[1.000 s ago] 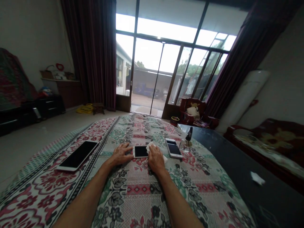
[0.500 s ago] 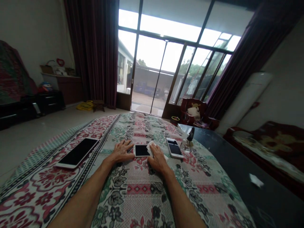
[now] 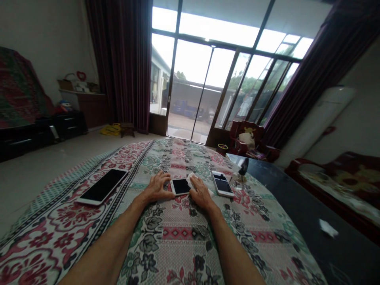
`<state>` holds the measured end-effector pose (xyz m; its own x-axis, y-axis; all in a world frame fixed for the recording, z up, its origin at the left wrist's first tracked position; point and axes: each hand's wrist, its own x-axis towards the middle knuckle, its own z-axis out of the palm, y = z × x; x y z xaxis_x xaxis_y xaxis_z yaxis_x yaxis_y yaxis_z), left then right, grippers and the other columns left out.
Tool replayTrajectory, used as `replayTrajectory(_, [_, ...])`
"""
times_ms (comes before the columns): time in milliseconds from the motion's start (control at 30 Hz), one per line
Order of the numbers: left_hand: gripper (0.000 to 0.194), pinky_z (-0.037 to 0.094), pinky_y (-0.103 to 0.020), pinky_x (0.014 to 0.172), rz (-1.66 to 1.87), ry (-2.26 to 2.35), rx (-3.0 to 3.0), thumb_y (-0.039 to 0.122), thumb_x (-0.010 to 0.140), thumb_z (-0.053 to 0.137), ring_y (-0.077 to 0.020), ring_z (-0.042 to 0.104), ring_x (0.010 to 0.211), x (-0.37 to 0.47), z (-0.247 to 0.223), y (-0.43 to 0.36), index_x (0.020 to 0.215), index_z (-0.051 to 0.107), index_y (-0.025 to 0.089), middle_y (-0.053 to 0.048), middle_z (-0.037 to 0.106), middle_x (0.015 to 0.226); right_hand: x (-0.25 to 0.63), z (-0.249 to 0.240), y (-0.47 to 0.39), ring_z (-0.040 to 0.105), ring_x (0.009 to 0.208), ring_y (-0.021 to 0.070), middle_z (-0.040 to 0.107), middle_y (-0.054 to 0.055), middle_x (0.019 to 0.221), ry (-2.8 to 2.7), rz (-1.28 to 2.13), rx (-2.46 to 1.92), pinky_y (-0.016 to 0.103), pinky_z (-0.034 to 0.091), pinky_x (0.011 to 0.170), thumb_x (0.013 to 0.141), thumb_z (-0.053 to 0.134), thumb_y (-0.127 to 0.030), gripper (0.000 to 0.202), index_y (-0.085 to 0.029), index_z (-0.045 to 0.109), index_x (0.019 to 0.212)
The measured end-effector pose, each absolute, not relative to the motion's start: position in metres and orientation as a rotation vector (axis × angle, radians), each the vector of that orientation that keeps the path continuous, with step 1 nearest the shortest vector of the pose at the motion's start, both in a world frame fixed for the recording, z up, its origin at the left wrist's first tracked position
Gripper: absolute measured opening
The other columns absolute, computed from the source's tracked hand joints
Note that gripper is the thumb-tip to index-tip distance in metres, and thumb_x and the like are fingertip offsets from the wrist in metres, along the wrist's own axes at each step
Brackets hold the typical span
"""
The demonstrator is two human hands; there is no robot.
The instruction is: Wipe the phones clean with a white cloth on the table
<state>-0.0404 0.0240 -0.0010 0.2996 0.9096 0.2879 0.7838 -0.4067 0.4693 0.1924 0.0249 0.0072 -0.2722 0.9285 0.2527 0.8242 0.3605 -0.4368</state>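
A white phone with a dark screen [image 3: 180, 187] lies sideways on the patterned tablecloth [image 3: 178, 213]. My left hand [image 3: 158, 187] rests at its left end, fingers spread and thumb against its edge. On its right end, my right hand [image 3: 200, 192] presses a white tissue [image 3: 191, 179] to the screen, fingers bent over it. Another white phone [image 3: 222, 184] lies just right of my right hand. A larger white device with a black screen [image 3: 103, 187] lies off to the left.
A small dark figure [image 3: 243, 168] stands on the cloth at the right. Beyond the cloth is a dark tabletop [image 3: 291, 198] bearing a crumpled white tissue [image 3: 328, 228]. Wooden seats stand at the right, glass doors at the back.
The whole view has shifted slightly, so the things appear a little to the right. Both hands remain at the middle phone, my right hand still on the tissue.
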Motion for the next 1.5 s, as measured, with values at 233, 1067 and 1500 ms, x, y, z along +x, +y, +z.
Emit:
replayTrajectory(233, [0.062, 0.028, -0.049, 0.11, 1.037, 1.555, 2.284, 0.048, 0.053, 0.081, -0.0356, 0.037, 0.133, -0.031, -0.004, 0.022, 0.105, 0.064, 0.018, -0.012, 0.06, 0.126, 0.195, 0.012, 0.043, 0.041, 0.131, 0.0234, 0.048, 0.01, 0.141, -2.154, 0.375, -1.457, 0.04, 0.031, 0.109, 0.083, 0.039, -0.015, 0.049, -0.016, 0.054, 0.13])
replayTrajectory(1067, [0.057, 0.03, -0.047, 0.107, 0.841, 1.64, 2.384, 0.052, 0.055, 0.077, -0.0359, 0.038, 0.131, -0.022, -0.002, 0.008, 0.101, 0.063, 0.021, -0.008, 0.058, 0.125, 0.154, 0.014, 0.014, 0.045, 0.125, 0.0189, 0.054, 0.006, 0.135, -2.337, 0.198, -1.274, 0.033, 0.034, 0.102, 0.089, 0.035, -0.015, 0.043, -0.02, 0.059, 0.124])
replayTrajectory(1500, [0.066, 0.029, -0.049, 0.108, 0.725, 1.64, 2.398, 0.053, 0.056, 0.075, -0.0382, 0.033, 0.133, -0.019, 0.002, 0.012, 0.111, 0.062, 0.019, -0.011, 0.052, 0.133, 0.183, 0.01, 0.023, 0.044, 0.124, 0.0248, 0.054, 0.01, 0.135, -2.11, 0.009, -1.532, 0.038, 0.033, 0.1, 0.089, 0.039, -0.013, 0.04, -0.016, 0.057, 0.124])
